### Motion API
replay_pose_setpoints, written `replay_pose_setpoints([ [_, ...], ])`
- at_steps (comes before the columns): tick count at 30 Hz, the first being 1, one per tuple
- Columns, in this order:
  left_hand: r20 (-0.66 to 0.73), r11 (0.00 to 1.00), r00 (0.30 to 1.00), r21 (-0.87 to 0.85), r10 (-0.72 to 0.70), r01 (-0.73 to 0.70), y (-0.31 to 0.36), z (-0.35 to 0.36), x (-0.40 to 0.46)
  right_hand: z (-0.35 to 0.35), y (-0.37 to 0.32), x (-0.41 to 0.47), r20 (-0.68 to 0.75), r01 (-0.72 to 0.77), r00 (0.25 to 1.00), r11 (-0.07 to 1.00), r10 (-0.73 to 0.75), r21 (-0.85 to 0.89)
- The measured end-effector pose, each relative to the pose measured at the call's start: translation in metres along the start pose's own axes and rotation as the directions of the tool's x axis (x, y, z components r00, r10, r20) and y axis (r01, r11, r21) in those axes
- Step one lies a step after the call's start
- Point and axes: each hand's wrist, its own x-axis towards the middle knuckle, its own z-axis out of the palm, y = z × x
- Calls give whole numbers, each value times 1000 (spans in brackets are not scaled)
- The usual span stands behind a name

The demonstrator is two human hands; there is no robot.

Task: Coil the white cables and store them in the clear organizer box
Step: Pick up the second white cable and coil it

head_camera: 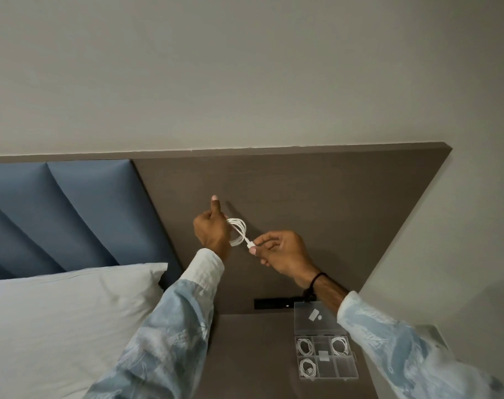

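Held up in front of the headboard, the white cable loops around the left hand while the right hand fingers pinch its plug end, so a slack pinch may let the coil spring loose, well above the clear organizer box.

Dim, soft light; wide-angle edge distortion

This is a bedroom, maybe a hotel room: a bed with a white pillow, a blue padded headboard with a wood panel, and a nightstand.
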Motion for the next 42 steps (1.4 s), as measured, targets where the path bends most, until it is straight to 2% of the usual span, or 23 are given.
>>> replay_pose_setpoints([
  [2, 117, 971, 973, -111, -198, 211, -3, -2, 0, -6, 6, -1, -41, 87, 995, 990, -92, -109],
  [4, 324, 854, 870, -247, -372, 458, -9, -1, -7, -10, 9, 2, -121, 114, 984, 980, -134, -161],
  [5, 417, 793, 810, -272, -414, 545, -12, 1, -10, -10, 9, 4, -166, 103, 978, 984, -127, -143],
  [7, 525, 732, 733, -271, -432, 625, -17, 4, -14, -5, 8, 5, -236, 38, 971, 999, -33, 16],
  [9, 533, 709, 723, -287, -440, 644, -20, 9, -17, 1, 6, 4, -218, -78, 967, 965, 135, 251],
  [11, 400, 756, 797, -303, -452, 581, -22, 14, -21, 4, 2, 0, -113, -200, 959, 901, 260, 385],
  [14, 127, 858, 907, -293, -402, 421, -26, 16, -22, 4, -2, -4, 31, -308, 944, 841, 329, 445],
  [16, 42, 887, 929, -285, -367, 363, -28, 18, -21, 7, -4, -6, 58, -315, 946, 861, 319, 400],
  [18, 27, 899, 937, -276, -348, 341, -29, 21, -23, 11, -3, -5, 34, -298, 950, 872, 309, 388],
  [21, 92, 910, 939, -232, -330, 342, -30, 24, -25, 11, 2, 1, -77, -265, 940, 854, 332, 448],
  [24, 139, 943, 949, -137, -284, 302, -39, 20, -26, 6, 11, 0, -131, -220, 949, 898, 288, 380],
  [27, 224, 994, 969, 57, -105, 94, -56, 14, -30, 1, 26, -1, -177, -199, 952, 943, 251, 266],
  [30, 448, 989, 893, 142, -29, -39, -79, 10, -37, -9, 46, -4, -217, -227, 938, 953, 269, 200],
  [33, 589, 987, 804, 159, -88, -8, -108, 5, -41, -22, 74, -12, -243, -258, 925, 953, 291, 159],
  [37, 673, 972, 709, 223, -209, 74, -155, 10, -49, -45, 121, -25, -282, -327, 889, 932, 360, 157],
  [40, 631, 953, 722, 268, -285, 143, -203, 28, -66, -61, 168, -39, -277, -422, 847, 890, 454, 171],
  [42, 628, 944, 724, 314, -287, 102, -251, 45, -79, -71, 217, -47, -310, -481, 797, 855, 518, 192],
])
